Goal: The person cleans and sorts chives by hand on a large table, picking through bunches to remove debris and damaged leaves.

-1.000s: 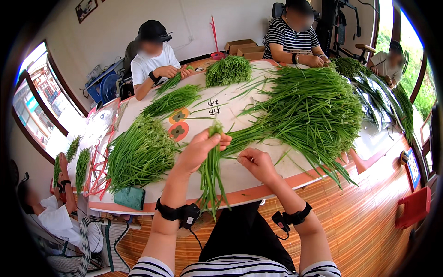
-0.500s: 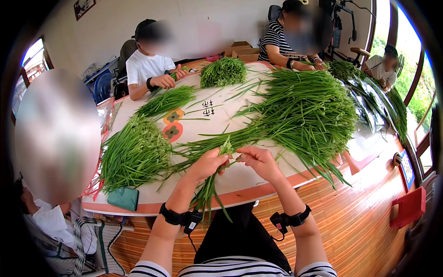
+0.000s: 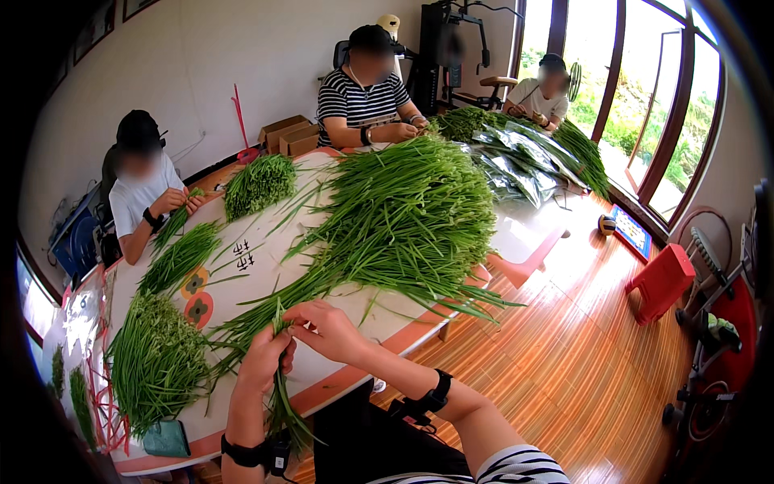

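Over the table's near edge, my left hand (image 3: 260,355) is closed around a small bunch of flowering chives (image 3: 282,407), whose long green leaves hang below the fist. The budded tips stick out above it. My right hand (image 3: 329,329) meets the bunch just below those tips, thumb and forefinger pinched together; what lies between them is too small to make out. Beyond my hands spreads a large heap of flowering chives (image 3: 411,206), with loose stems trailing toward me. Another pile of chives (image 3: 157,359) lies to the left.
A green pouch (image 3: 167,438) sits at the table's (image 3: 334,387) near left edge, beside red ties (image 3: 101,395). Three people work around the far side. Farther right, plastic bags (image 3: 516,161) lie with more chives; a red stool (image 3: 661,282) stands on the wooden floor.
The view has swung to the right, so the table and heaps appear farther left. My right hand has come in against the bunch, which my left hand still grips.
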Available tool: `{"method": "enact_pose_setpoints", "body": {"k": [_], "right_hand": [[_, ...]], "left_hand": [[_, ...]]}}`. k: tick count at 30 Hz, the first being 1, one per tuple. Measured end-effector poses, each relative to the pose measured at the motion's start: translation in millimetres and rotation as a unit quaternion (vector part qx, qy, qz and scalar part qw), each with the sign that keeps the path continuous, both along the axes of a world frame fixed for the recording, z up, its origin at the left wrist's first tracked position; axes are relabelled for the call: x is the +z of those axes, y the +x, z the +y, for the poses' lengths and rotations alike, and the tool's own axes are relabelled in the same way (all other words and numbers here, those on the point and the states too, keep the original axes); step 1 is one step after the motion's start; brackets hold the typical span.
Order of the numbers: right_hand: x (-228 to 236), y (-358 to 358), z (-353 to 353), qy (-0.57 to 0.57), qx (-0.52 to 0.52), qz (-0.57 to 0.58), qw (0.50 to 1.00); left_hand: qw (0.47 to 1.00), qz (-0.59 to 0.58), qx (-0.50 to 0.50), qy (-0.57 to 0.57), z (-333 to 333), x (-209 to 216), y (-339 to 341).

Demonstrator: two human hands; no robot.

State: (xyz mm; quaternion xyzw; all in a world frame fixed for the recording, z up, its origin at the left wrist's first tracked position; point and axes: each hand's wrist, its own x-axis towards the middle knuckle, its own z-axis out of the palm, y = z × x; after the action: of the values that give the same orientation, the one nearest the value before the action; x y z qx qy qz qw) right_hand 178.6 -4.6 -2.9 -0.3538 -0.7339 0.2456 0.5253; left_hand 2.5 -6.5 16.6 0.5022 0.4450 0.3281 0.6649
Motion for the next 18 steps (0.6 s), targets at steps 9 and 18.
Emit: {"method": "enact_pose_setpoints", "body": {"k": [9, 18], "right_hand": [[10.9, 3.0, -8.9, -0.006, -0.007, 0.017, 1.0], [15.0, -17.6, -20.2, -0.01, 0.073, 0.057, 0.996]], "left_hand": [[0.999, -0.003, -0.032, 0.032, -14.3, 11.7, 0.1], [0.998, -0.013, -0.015, 0.053, -32.2, 23.3, 4.4]]}}
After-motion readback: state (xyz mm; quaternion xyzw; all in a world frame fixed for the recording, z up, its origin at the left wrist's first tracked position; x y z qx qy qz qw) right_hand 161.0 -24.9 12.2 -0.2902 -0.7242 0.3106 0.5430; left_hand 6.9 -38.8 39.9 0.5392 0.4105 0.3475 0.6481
